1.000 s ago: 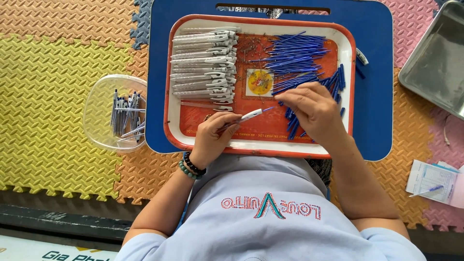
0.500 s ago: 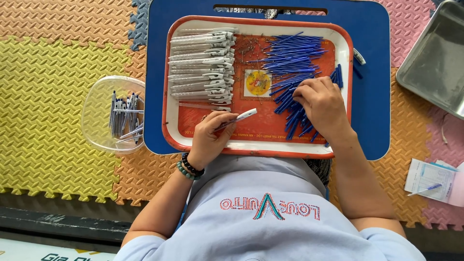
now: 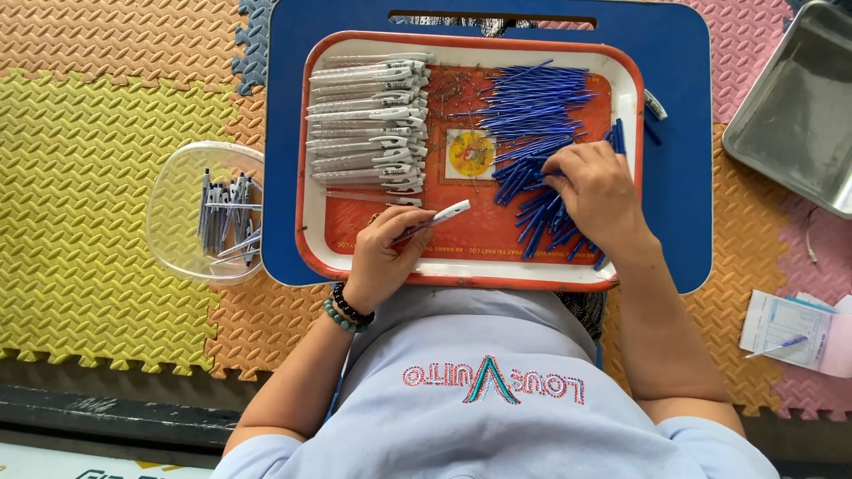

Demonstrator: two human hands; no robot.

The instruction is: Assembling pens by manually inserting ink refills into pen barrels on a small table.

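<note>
My left hand (image 3: 383, 257) grips a white pen barrel (image 3: 441, 216) over the front of an orange tray (image 3: 461, 277) with a white rim. My right hand (image 3: 596, 188) rests on a heap of blue pen refills (image 3: 532, 115) in the tray's right half, fingers down among them. A neat stack of white pen barrels (image 3: 368, 120) fills the tray's left half. A small round yellow picture (image 3: 469, 154) marks the tray's middle.
The tray sits on a blue lap table (image 3: 683, 177) over coloured foam mats. A clear plastic bowl (image 3: 191, 213) with finished pens stands to the left. A metal tray (image 3: 799, 106) lies at the upper right, a paper slip with a pen (image 3: 785, 333) at the right.
My right hand has moved from near the held barrel up and right onto the blue refill heap. My left hand stays put with the white barrel.
</note>
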